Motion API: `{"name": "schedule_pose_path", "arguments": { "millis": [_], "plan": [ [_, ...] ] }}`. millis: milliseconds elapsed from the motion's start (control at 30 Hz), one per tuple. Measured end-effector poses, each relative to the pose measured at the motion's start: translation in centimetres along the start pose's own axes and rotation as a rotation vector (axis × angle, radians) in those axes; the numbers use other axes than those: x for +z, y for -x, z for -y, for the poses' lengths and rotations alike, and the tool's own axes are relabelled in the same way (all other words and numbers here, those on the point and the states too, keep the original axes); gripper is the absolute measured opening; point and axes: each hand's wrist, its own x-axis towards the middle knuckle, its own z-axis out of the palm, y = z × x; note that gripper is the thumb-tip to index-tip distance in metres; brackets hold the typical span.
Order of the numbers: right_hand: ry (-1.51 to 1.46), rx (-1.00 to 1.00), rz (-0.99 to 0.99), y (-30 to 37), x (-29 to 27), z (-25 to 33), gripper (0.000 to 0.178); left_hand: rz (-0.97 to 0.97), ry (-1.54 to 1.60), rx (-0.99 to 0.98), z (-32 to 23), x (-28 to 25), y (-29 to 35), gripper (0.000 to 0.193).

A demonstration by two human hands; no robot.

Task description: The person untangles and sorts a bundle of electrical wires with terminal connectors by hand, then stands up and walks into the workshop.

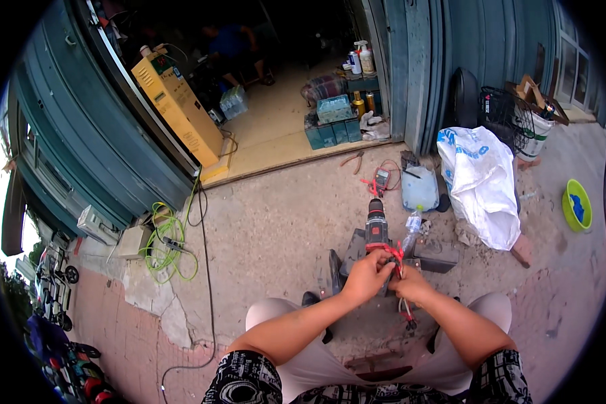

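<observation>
The left hand (365,277) is bent in at the rear of a red-and-black drill (377,230), beside red wires (398,253); the right hand (413,285) is close beside it, its exact grip too small to tell; beyond the right hand stand a clear bottle (411,227) and a bluish jug (419,191); a multimeter (382,178) lies past the drill, ahead of both hands; farther right of the right hand are a white sack (481,185) and a green basin (568,214); well left of the left hand lies a green cable (156,244).
</observation>
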Motion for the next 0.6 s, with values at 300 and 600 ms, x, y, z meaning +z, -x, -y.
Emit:
{"name": "schedule_pose_path", "arguments": {
  "millis": [300,600],
  "plan": [
    [-0.077,0.053,0.056,0.1,0.1,0.4,0.011,0.003,0.038,0.033,0.1,0.1,-0.1,0.028],
    [-0.155,0.146,0.058,0.0,-0.2,0.5,0.018,-0.001,0.006,0.098,-0.2,0.2,0.1,0.024]
  ]
}}
